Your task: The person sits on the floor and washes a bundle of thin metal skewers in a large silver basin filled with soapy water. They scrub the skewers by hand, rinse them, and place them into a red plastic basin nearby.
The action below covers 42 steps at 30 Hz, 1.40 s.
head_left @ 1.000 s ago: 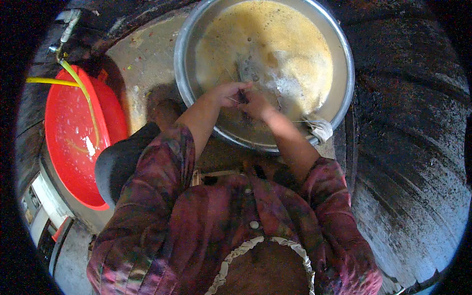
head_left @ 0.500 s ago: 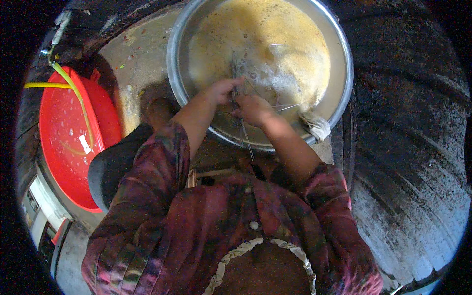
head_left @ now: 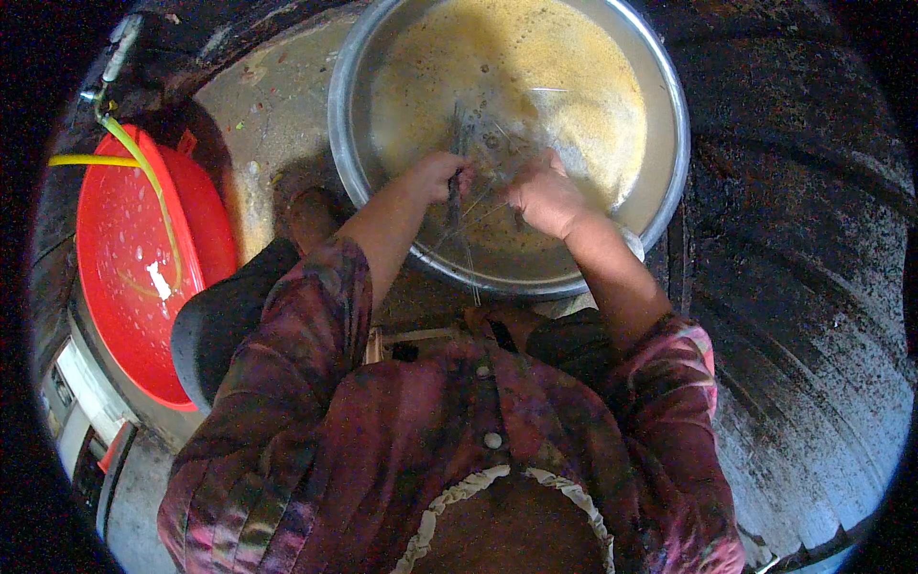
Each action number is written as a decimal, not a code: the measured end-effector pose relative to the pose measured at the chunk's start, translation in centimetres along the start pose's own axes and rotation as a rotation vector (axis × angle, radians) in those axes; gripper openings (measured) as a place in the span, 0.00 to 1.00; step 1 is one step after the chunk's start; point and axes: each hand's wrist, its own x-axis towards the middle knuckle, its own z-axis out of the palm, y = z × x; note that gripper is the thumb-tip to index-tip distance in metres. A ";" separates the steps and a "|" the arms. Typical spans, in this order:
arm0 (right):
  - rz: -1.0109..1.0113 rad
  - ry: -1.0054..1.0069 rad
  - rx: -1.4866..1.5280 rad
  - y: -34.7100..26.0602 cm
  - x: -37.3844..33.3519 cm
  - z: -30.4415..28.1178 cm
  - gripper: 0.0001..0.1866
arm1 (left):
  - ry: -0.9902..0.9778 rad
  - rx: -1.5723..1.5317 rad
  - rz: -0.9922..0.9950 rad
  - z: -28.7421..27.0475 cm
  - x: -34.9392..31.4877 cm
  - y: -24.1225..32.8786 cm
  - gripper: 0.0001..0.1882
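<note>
A large round metal basin (head_left: 669,182) holds murky yellowish, foamy water. Both my hands are over its near side. My left hand (head_left: 442,178) is closed around a bundle of thin metal rods (head_left: 467,239) that slant from the water toward my lap. A little to the right, my right hand (head_left: 543,194) has its fingers curled on the far ends of the same rods, just above the water. I cannot tell exactly what the rods are.
A red plastic tub (head_left: 124,277) stands to the left with a yellow hose (head_left: 143,177) running into it. A pale cloth (head_left: 631,244) lies by the basin's near rim. Dark wet ribbed ground (head_left: 813,287) lies to the right. A grey-white appliance (head_left: 76,411) sits at lower left.
My hands were pressed together over the water; now they are spread apart along the rods. The rods have come up, with their near ends over the basin's rim.
</note>
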 end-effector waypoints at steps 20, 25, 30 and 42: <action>0.366 0.537 0.638 11.5 -7.5 -6.8 0.07 | 0.080 0.052 -0.029 0.5 -0.4 -0.1 0.11; 0.709 0.133 1.245 9.8 -1.4 -6.1 0.07 | 0.052 0.002 -0.057 -0.7 0.6 -0.6 0.11; 0.898 -0.121 1.510 6.4 7.3 4.5 0.07 | 0.112 0.098 0.032 -0.8 1.0 -1.3 0.13; 0.330 -0.055 0.409 -1.8 10.1 7.0 0.14 | -0.005 -0.016 0.093 0.6 1.5 -1.6 0.12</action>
